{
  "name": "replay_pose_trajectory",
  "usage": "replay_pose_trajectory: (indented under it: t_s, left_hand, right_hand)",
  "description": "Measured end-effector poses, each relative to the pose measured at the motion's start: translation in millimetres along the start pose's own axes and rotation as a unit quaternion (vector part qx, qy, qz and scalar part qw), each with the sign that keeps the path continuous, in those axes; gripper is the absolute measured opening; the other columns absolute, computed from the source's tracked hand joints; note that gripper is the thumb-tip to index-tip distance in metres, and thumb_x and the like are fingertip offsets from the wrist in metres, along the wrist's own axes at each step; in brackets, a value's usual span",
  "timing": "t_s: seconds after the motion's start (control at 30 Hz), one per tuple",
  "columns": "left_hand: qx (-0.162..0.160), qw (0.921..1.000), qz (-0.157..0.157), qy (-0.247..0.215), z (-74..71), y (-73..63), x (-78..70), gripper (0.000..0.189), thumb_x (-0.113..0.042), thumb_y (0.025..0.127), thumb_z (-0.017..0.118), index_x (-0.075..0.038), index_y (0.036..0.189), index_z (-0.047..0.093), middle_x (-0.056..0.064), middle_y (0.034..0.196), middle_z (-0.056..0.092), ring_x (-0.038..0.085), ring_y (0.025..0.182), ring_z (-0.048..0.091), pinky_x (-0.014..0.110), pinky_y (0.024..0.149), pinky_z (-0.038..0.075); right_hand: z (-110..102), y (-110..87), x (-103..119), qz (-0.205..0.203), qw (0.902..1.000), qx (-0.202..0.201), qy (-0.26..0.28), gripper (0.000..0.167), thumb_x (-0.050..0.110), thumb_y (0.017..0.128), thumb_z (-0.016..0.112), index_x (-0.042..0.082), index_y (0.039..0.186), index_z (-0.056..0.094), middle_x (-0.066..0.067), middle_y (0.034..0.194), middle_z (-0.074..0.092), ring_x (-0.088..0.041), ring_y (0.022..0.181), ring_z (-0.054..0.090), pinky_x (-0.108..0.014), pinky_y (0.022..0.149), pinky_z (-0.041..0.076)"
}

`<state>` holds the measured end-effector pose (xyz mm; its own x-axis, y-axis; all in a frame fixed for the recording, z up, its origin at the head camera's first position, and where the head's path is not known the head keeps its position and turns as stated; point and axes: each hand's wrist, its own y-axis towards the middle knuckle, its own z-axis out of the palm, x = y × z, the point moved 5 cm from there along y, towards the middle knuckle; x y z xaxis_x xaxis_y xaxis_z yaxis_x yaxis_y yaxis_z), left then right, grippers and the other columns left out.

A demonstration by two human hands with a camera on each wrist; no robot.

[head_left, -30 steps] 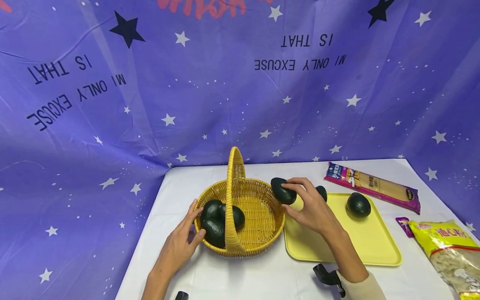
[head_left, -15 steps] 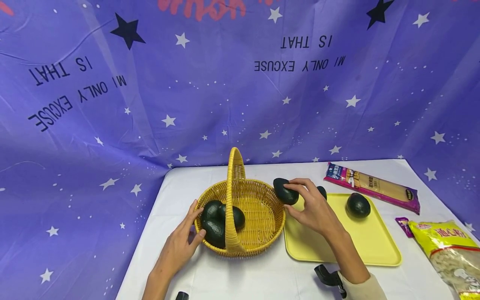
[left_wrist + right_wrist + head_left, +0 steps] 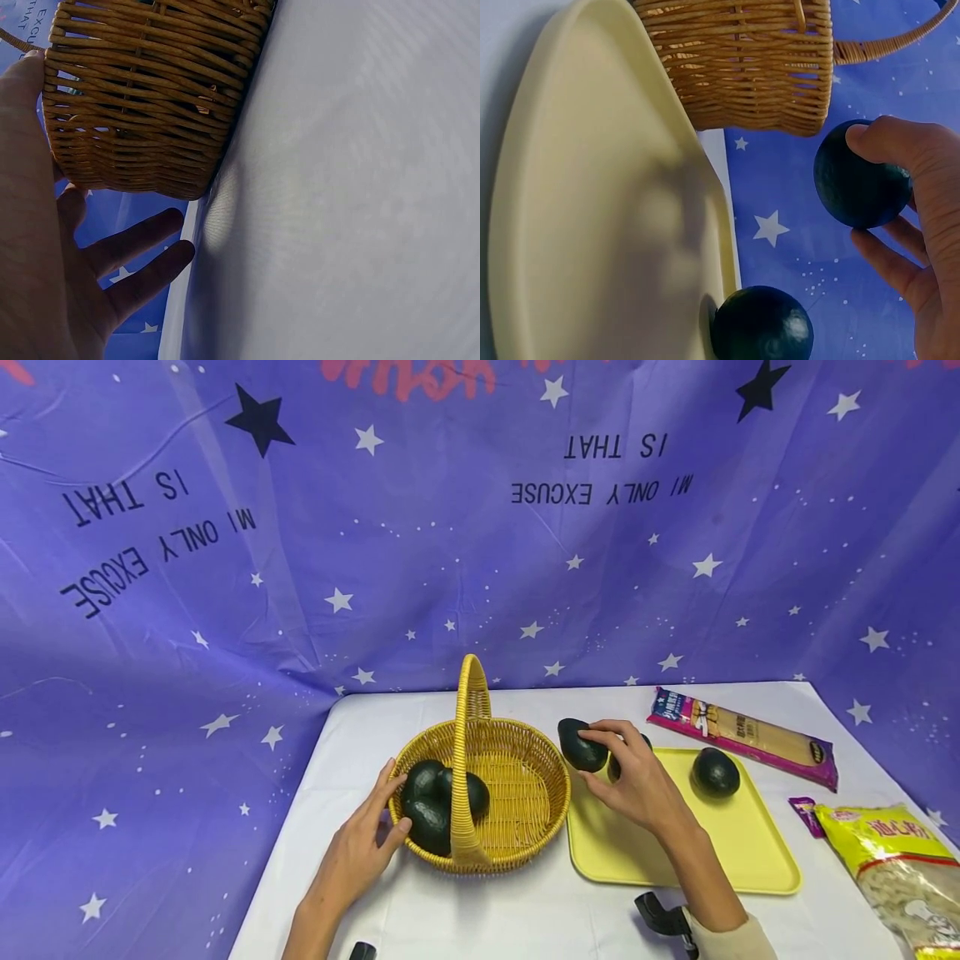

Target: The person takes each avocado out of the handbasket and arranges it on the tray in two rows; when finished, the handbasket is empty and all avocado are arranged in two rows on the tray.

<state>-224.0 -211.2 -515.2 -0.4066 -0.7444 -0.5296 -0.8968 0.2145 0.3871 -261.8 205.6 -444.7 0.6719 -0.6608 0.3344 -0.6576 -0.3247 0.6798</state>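
Observation:
Between thumb and fingertips, my right hand [image 3: 633,781] pinches a dark green avocado [image 3: 581,745]. In the right wrist view this avocado [image 3: 855,180] is raised off the yellow tray [image 3: 585,195], beyond its edge. My left hand [image 3: 358,843] rests with thumb and index finger at the left rim of a yellow wicker basket [image 3: 525,802]. In the left wrist view, two other fingers [image 3: 150,285] stretch out away from the basket wall. Three avocados [image 3: 431,824] lie in the basket's left part. Another avocado [image 3: 761,326] sits on the tray, mostly hidden behind my right hand in the head view.
One avocado [image 3: 716,772] lies on the right of the tray. A long pink-and-purple packet [image 3: 742,735] lies behind it. A yellow bag [image 3: 900,868] and a small purple packet [image 3: 806,816] lie at the right. An arched handle [image 3: 459,735] spans the basket.
My right hand has moved slightly right with the avocado, from overlapping the basket's right rim to just beside it. My left hand stays at the basket.

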Motion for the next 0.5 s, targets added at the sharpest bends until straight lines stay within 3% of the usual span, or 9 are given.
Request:
replay_pose_trajectory:
  t_s: [0.13, 0.2, 0.33, 0.4, 0.47, 0.5]
  left_hand:
    - [0.000, 1.0000, 0.004, 0.005, -0.4, -0.4, -0.6, 0.067, -0.036, 0.105, 0.067, -0.026, 0.167, 0.042, -0.011, 0.167, 0.045, 0.000, 0.083, 0.053, 0.029, 0.070, 0.047]
    - [0.000, 1.0000, 0.004, 0.006, -0.4, -0.2, -0.9, 0.067, -0.036, 0.106, 0.067, -0.027, 0.167, 0.042, -0.011, 0.168, 0.043, 0.001, 0.084, 0.054, 0.030, 0.071, 0.047]
    - [-0.001, 1.0000, 0.001, 0.004, -0.3, 0.5, -1.2, 0.068, -0.036, 0.105, 0.067, -0.028, 0.167, 0.041, -0.012, 0.145, 0.058, 0.001, 0.083, 0.053, 0.029, 0.070, 0.047]
    - [-0.001, 1.0000, 0.000, 0.005, -0.2, 0.5, -1.3, 0.068, -0.036, 0.105, 0.068, -0.028, 0.168, 0.041, -0.012, 0.140, 0.059, 0.002, 0.083, 0.054, 0.030, 0.071, 0.047]
    - [-0.001, 1.0000, 0.000, 0.005, -0.1, 0.2, -1.6, 0.068, -0.036, 0.105, 0.068, -0.028, 0.167, 0.041, -0.012, 0.139, 0.059, 0.002, 0.082, 0.054, 0.030, 0.071, 0.047]
    - [0.000, 1.0000, 0.001, 0.006, 0.0, 0.0, -1.8, 0.068, -0.037, 0.106, 0.067, -0.028, 0.167, 0.041, -0.012, 0.147, 0.057, 0.002, 0.083, 0.054, 0.030, 0.071, 0.047]
  right_hand:
    - [-0.2, -1.1, -1.6, 0.003, 1.0000, 0.002, -0.003, 0.060, 0.011, 0.075, 0.094, 0.007, 0.131, 0.072, -0.015, 0.137, 0.062, -0.034, 0.123, 0.064, -0.010, 0.113, 0.033]
    - [0.2, -1.4, -2.2, 0.005, 1.0000, 0.004, -0.004, 0.060, 0.012, 0.075, 0.094, 0.007, 0.131, 0.072, -0.015, 0.137, 0.062, -0.033, 0.123, 0.064, -0.011, 0.113, 0.034]
    - [2.3, -3.2, -4.0, 0.010, 0.9999, 0.007, -0.011, 0.060, 0.013, 0.075, 0.094, 0.008, 0.131, 0.072, -0.014, 0.137, 0.062, -0.032, 0.123, 0.064, -0.014, 0.111, 0.038]
    - [3.6, -4.9, -5.4, 0.012, 0.9998, 0.007, -0.014, 0.061, 0.013, 0.075, 0.095, 0.008, 0.131, 0.072, -0.014, 0.136, 0.062, -0.032, 0.122, 0.064, -0.013, 0.111, 0.038]
    - [4.4, -6.9, -6.8, 0.014, 0.9998, 0.007, -0.015, 0.061, 0.013, 0.075, 0.095, 0.008, 0.131, 0.072, -0.014, 0.136, 0.062, -0.032, 0.122, 0.064, -0.012, 0.112, 0.037]
    - [4.8, -7.9, -7.6, 0.015, 0.9998, 0.007, -0.015, 0.061, 0.013, 0.075, 0.095, 0.008, 0.130, 0.072, -0.014, 0.136, 0.062, -0.032, 0.122, 0.064, -0.010, 0.112, 0.035]
